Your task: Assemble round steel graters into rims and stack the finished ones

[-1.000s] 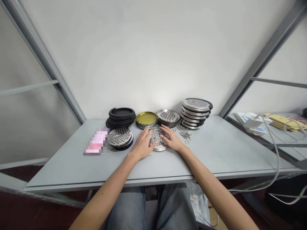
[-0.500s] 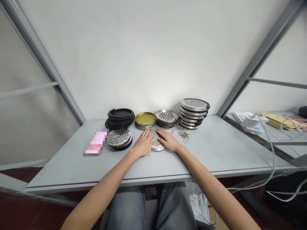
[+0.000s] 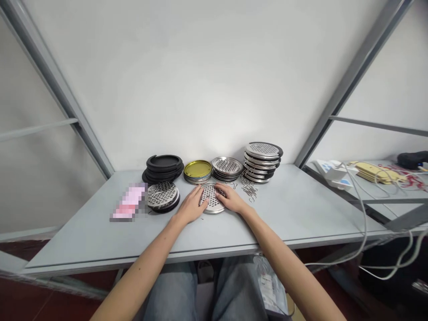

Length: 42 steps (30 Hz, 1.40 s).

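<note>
A round perforated metal disc (image 3: 211,197) lies flat on the grey table (image 3: 294,214). My left hand (image 3: 190,207) rests on its left rim and my right hand (image 3: 231,199) on its right rim, fingers spread over the holes. Left of it sits a short stack of perforated discs with black rims (image 3: 162,196). Behind are a stack of black round covers (image 3: 163,166), yellow-centred lids (image 3: 197,170), a low pile of metal discs (image 3: 227,167) and a taller pile (image 3: 261,160).
Small wire clips (image 3: 248,188) lie right of the disc. A blurred pink item (image 3: 128,203) lies at the left. A side table on the right carries white boxes (image 3: 331,170), yellow cards (image 3: 374,171) and cables (image 3: 364,214). Grey frame posts stand on both sides.
My hands stay on the disc, my fingers closing slightly over it. The view has shifted, so everything sits a little further left and lower.
</note>
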{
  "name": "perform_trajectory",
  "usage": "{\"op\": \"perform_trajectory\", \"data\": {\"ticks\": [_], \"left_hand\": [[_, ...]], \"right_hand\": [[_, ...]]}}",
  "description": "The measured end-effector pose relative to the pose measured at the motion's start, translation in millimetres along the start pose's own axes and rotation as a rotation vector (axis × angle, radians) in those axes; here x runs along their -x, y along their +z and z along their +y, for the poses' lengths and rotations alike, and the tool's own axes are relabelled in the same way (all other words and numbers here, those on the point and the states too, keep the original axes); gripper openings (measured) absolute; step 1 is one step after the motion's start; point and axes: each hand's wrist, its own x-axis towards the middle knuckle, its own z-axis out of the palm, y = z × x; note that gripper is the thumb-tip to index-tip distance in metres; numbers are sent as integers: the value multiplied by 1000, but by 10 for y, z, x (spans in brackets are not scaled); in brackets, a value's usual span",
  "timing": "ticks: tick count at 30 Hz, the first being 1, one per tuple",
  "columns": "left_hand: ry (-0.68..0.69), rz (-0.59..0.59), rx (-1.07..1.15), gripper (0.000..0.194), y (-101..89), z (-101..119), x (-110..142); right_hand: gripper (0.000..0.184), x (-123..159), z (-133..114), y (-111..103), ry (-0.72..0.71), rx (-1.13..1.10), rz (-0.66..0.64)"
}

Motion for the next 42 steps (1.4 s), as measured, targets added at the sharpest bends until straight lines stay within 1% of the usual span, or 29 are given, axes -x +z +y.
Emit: {"op": "perform_trajectory", "data": {"ticks": [5,8,10,14,18,23,24,25,28,31,33,42], "left_hand": [[-4,-37,-71,56,-3,31,-13],[6,-45,-93,55,-4,37,-6],[10,-40,-94,55,-2,36,0],[20,-33,-95,56,9,29,1],[18,-23,-61,55,11,21,11],[25,-41,2,69,-48,50,42],[32,-27,15,68,-64,61,42],[40,0,28,62,-79,72,37],[59,131,72,39,-111,93,4],[85,226,115,34,-125,99,-29],[97,241,132,32,-130,104,-38],[80,226,148,33,-161,142,-18]], "right_hand": [[44,-10,-24,-35,13,-4,2],[45,-6,-62,-62,6,17,68],[45,0,-76,-67,6,21,87],[44,10,-62,-49,21,13,17],[41,9,-49,-45,30,-6,17],[40,-8,-72,-89,52,-10,15],[39,-11,-75,-101,57,-5,16],[38,-13,-79,-113,60,0,18],[35,-18,-85,-149,54,11,33],[32,-21,-88,-175,40,10,40],[31,-21,-86,-181,37,10,43],[31,-19,-49,-163,34,-7,46]]}}
